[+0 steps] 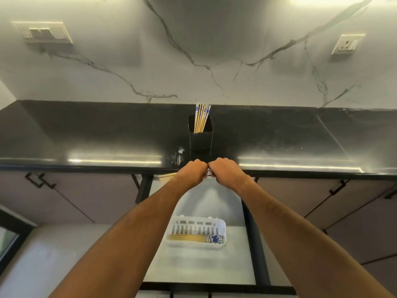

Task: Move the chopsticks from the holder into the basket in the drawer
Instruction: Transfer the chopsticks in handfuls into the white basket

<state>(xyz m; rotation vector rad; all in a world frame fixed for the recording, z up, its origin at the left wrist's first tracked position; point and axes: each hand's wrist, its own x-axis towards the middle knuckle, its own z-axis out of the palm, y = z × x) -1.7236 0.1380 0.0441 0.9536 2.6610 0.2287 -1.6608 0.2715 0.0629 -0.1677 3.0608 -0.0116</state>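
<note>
A black square holder (200, 138) stands on the dark counter with several yellow chopsticks (201, 118) with blue-and-white tops leaning in it. In front of the counter edge, my left hand (191, 172) and my right hand (225, 171) meet, both gripping one bundle of chopsticks (167, 177) held level; its yellow tips stick out left of my left hand and its patterned ends show between the fists. Below, a white slotted basket (196, 224) sits in the open drawer (202, 263) with several chopsticks lying in it.
The black counter (107, 134) runs the full width under a marble wall with two socket plates (44, 32). Closed cabinet doors with black handles (39, 179) flank the drawer. The drawer's black frame (256, 244) runs along its right side.
</note>
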